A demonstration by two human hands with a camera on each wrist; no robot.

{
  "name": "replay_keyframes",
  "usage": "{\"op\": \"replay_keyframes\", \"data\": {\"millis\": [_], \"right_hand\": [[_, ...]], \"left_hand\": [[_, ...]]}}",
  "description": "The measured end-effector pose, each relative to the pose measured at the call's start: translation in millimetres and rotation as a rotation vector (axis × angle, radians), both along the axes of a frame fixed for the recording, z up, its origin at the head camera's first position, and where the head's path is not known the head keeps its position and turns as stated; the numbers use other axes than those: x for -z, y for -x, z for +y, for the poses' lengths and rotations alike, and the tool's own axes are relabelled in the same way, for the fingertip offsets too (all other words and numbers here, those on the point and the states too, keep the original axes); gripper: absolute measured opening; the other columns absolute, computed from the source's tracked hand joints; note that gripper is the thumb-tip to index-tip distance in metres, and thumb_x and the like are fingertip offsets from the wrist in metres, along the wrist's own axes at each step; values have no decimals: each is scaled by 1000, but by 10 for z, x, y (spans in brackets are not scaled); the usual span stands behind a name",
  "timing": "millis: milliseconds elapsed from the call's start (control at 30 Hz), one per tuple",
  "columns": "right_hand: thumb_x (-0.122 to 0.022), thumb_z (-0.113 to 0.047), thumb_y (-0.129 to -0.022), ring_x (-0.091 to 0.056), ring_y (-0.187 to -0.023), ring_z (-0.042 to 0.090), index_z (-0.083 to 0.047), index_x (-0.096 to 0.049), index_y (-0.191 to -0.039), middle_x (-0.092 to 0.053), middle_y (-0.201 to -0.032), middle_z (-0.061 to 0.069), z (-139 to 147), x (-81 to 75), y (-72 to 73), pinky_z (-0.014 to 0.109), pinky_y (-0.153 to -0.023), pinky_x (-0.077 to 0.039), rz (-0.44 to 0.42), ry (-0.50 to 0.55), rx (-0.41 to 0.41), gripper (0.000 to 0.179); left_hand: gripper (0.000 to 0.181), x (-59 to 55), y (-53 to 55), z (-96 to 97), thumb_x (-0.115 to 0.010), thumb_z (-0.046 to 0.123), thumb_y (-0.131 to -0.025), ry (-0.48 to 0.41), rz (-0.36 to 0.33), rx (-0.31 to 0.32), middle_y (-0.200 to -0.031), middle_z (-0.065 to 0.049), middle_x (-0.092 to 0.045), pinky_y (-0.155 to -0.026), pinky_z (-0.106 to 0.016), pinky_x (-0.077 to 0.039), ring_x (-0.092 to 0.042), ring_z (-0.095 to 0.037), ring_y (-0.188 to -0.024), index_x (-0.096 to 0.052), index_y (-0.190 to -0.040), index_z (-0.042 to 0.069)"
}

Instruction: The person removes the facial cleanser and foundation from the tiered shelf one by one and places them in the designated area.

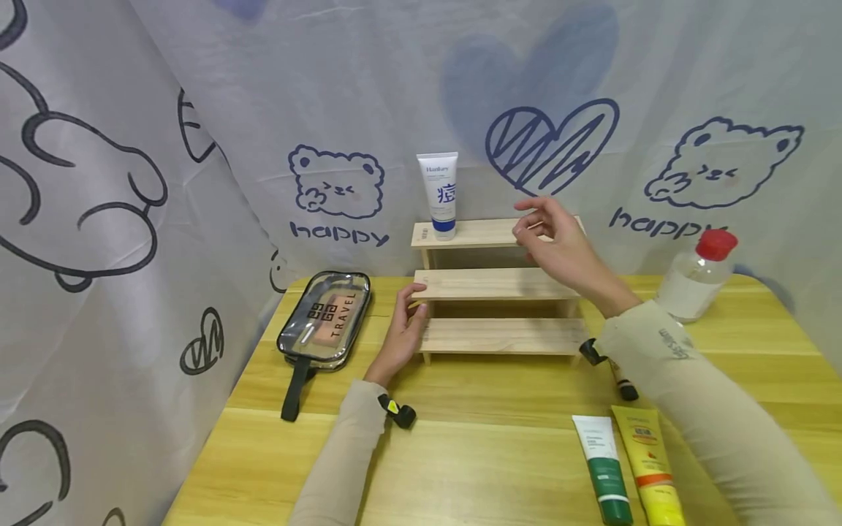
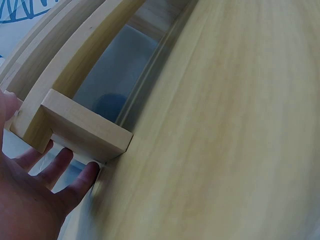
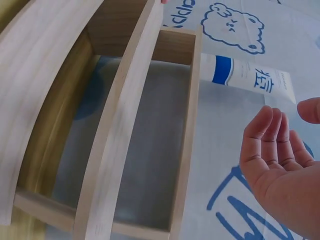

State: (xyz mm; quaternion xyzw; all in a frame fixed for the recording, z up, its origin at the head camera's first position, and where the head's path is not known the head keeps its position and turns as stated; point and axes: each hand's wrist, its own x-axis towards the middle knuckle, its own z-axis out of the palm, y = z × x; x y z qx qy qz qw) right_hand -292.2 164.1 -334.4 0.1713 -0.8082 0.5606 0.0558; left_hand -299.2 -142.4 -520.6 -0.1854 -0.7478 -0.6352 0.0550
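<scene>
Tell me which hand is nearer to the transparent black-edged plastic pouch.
Left. The left hand is beside the pouch; the right hand is farther, near the pale wooden shelf's top tier.

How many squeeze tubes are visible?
3 clearly: white tube upright on the top shelf; green-and-white tube and yellow tube on the table, lower right. A black-capped item partly hidden by the right sleeve may be another.

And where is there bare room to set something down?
Lower two shelves of the pale wooden rack; its top, between the blue-and-white tube and right hand; the yellow wooden table between the beige left sleeve and green-and-white tube. Crowded: front right, where that tube, the bright-yellow tube and beige right sleeve sit close.
</scene>
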Motion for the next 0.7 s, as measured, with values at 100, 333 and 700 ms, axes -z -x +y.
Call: {"op": "replay_keyframes", "data": {"millis": [100, 333, 700], "right_hand": [[-59, -18, -112, -65, -103, 13, -4, -48, -153, -64, -121, 12, -73, 1, 57, 22, -78, -59, 9, 8, -5, 45], [-58, -18, -112, -65, -104, 12, -1, -45, -156, -64, -124, 12, -178, 56, 201, 21, -77, -58, 5, 16, -21, 49], [-58, -18, -113, -63, -114, 19, -4, -42, -160, -59, -127, 5, -444, -101, 440, 25, -86, -62, -230, 205, -9, 52]], "left_hand": [[39, 3, 5, -2, -45, 13, -118, -1, 2, 5, -157, -23, -43, -109, -36, -46, -56, -49, -137, -38, -157, 11], [40, -24, 11, -21, -45, 15, -118, 8, -5, 9, -153, -25, -45, -107, -37, -46, -55, -51, -136, -38, -157, 13], [39, -12, -9, -25, -44, 14, -119, 13, -4, 16, -162, -21, -40, -108, -38, -46, -54, -51, -137, -36, -157, 12]]}}
